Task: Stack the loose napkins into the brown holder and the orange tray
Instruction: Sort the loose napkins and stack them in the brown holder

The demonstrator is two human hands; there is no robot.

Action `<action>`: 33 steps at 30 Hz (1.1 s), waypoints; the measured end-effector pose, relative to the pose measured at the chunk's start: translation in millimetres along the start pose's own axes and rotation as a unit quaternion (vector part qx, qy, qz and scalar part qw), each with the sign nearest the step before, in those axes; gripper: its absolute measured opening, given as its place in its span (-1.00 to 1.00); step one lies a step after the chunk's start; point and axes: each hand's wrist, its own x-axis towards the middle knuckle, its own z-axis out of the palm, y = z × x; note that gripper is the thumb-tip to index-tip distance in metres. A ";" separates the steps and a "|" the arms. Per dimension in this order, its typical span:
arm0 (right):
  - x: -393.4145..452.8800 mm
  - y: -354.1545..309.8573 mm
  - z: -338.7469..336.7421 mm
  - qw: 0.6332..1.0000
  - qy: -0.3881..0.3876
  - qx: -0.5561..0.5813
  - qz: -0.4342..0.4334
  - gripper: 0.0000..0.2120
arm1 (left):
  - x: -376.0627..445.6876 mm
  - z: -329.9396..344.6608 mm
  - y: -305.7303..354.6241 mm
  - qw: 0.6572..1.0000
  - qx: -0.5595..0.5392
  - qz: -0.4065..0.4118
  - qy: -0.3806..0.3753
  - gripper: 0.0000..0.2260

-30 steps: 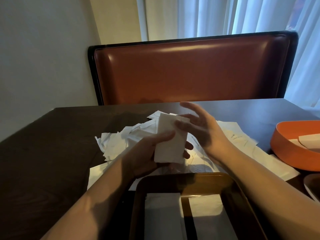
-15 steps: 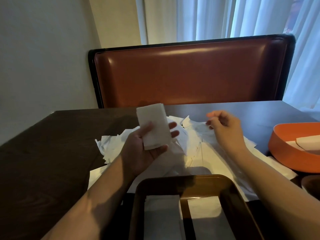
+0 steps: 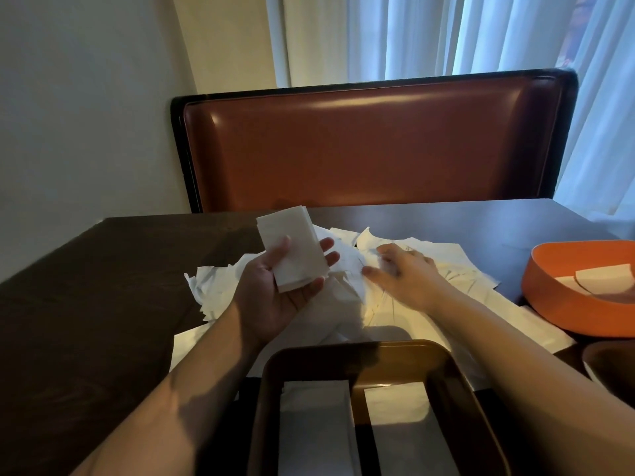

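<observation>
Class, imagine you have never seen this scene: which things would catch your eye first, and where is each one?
First, the small stack of folded napkins held up in the left hand at the centre, above a messy heap of loose napkins on the dark table. The right hand reaches into that heap. The orange tray glows at the right edge, and the brown holder sits nearest the camera.

I see plain white napkins: a folded stack (image 3: 293, 250) and a loose pile (image 3: 405, 290) spread on the very dark brown, near-black desk (image 3: 86, 304). My view shows a glossy brown holder (image 3: 405, 352) with two white stacks inside, and a bright orange tray (image 3: 549, 293) with white napkins in it. Behind, the seat back (image 3: 371, 146) is reddish-brown leather edged in black, the curtains (image 3: 429, 36) pale bluish white, the wall (image 3: 86, 97) off-white.
</observation>
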 end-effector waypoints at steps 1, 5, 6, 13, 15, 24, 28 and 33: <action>-0.3 -1.9 -1.3 1.000 -0.005 -0.013 0.000 -0.43 | -0.2 -0.3 -0.2 1.000 0.001 -0.001 0.000 -0.74; 4.1 -3.8 -4.7 1.000 0.001 0.025 0.007 -0.41 | 0.3 -0.3 -0.4 1.000 0.012 -0.003 -0.002 -0.74; 6.2 -2.9 -4.7 0.999 0.000 0.034 0.010 -0.41 | 0.4 -0.5 -0.5 1.000 0.014 -0.003 -0.001 -0.74; 16.8 3.2 -3.2 0.994 0.012 0.106 0.017 -0.61 | 0.9 -1.5 -0.5 1.000 0.024 0.001 0.006 -0.72; 14.8 4.2 -6.0 0.988 0.012 0.157 0.000 -0.70 | 0.3 -1.1 1.1 1.000 0.028 0.001 0.007 -0.72; 5.8 13.5 -34.5 0.977 -0.049 0.206 -0.024 -0.76 | -0.7 0.7 1.0 0.999 0.039 0.009 0.000 -0.74; 8.0 17.6 -32.3 0.975 -0.019 0.220 -0.026 -0.71 | -0.8 1.2 0.0 0.999 0.041 0.016 0.003 -0.74; 9.8 16.8 -28.3 0.983 0.004 0.180 -0.032 -0.75 | -1.2 0.9 1.3 0.999 0.044 0.019 -0.001 -0.68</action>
